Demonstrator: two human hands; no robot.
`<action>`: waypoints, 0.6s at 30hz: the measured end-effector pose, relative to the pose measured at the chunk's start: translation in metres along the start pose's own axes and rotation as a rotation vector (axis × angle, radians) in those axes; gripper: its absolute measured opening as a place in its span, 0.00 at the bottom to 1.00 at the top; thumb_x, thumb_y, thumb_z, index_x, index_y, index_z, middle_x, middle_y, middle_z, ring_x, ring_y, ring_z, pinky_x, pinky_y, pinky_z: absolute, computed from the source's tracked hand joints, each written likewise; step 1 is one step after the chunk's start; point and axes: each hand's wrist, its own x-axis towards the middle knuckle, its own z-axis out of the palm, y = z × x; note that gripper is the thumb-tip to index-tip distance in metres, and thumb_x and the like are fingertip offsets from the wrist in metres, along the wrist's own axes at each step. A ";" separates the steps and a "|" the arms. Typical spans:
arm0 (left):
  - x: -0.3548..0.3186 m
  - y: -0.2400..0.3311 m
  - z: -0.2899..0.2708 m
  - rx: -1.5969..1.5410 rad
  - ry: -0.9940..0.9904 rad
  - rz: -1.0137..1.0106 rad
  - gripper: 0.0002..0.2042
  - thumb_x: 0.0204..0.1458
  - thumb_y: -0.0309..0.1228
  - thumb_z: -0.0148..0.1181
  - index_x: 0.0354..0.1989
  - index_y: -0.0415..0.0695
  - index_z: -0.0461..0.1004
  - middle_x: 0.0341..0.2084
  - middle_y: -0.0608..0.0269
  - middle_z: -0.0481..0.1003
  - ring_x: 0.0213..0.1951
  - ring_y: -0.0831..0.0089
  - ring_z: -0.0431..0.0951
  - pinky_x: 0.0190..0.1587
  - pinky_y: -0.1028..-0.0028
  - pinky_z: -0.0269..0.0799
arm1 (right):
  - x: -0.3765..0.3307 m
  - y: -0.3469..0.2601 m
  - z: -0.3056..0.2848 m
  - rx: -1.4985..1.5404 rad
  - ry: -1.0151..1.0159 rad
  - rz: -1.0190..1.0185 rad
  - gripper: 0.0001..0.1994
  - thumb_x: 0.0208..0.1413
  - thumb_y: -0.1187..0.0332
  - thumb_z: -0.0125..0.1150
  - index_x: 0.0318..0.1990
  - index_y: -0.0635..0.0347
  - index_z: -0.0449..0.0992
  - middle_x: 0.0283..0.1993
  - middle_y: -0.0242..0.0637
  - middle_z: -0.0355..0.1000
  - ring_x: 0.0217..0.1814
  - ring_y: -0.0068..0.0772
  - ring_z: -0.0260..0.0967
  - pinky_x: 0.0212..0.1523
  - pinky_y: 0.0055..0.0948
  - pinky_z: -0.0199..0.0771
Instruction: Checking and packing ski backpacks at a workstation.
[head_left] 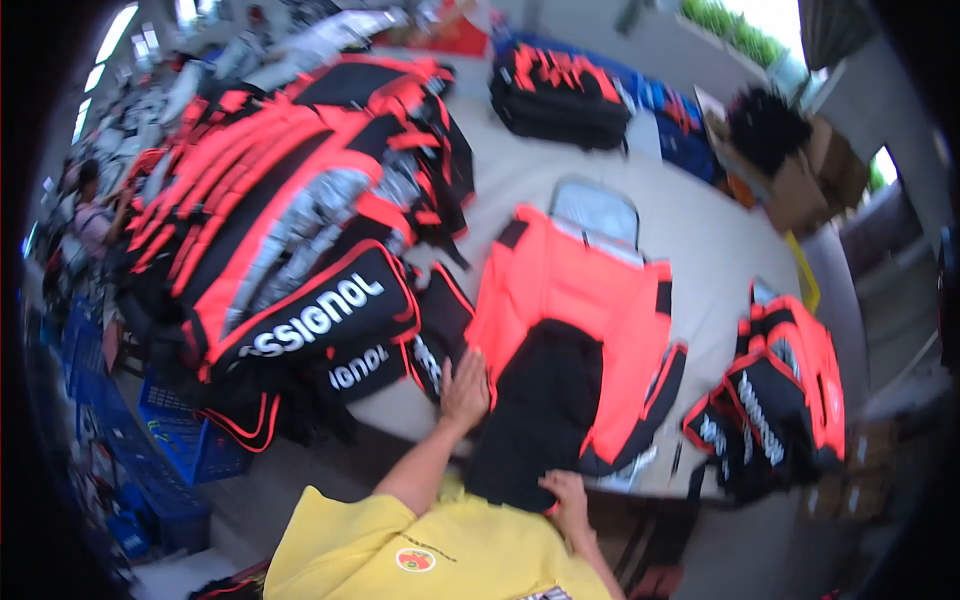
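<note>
- Near the table's front edge lies the orange-and-black bag piece [570, 340], flat, its black panel hanging toward the person.
- Left hand [465, 388] rests palm-down, fingers spread, on the piece's left border, touching the black fabric beside it.
- Right hand [567, 497] grips the black panel's near hem; fingers look curled on the cloth, though blur hides how tightly.
- Risk, as I judge it: with so much panel overhanging, a tug from the right hand could drag the whole piece off the table [700, 230].
- Just left, a tall stack of finished bags [290, 250] leans close; a nudge from the left elbow might topple it.
- Right sits a smaller bag pile [780, 390]; far across, another bag [560, 90] and cardboard boxes [800, 170].
- Blue crates [185, 430] stand below left.
</note>
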 end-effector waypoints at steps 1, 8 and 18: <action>-0.004 0.003 -0.001 -0.023 0.001 -0.011 0.22 0.69 0.36 0.50 0.67 0.40 0.75 0.70 0.57 0.73 0.74 0.66 0.67 0.77 0.44 0.50 | -0.008 0.007 0.002 -0.026 -0.005 -0.023 0.23 0.41 0.70 0.79 0.49 0.52 0.85 0.53 0.40 0.79 0.58 0.49 0.75 0.60 0.44 0.75; -0.009 0.016 -0.029 -0.069 -0.006 -0.099 0.21 0.68 0.37 0.51 0.65 0.43 0.75 0.69 0.55 0.72 0.74 0.62 0.66 0.76 0.45 0.54 | -0.024 0.019 0.018 -0.006 0.064 -0.070 0.21 0.42 0.77 0.75 0.48 0.54 0.85 0.56 0.38 0.80 0.60 0.49 0.74 0.62 0.43 0.75; -0.030 0.093 -0.074 -0.241 -0.355 -0.655 0.32 0.67 0.64 0.45 0.50 0.48 0.84 0.48 0.42 0.83 0.53 0.39 0.81 0.57 0.47 0.75 | -0.021 0.036 0.015 0.031 0.027 -0.102 0.23 0.45 0.83 0.65 0.52 0.55 0.85 0.60 0.36 0.79 0.63 0.49 0.72 0.65 0.40 0.75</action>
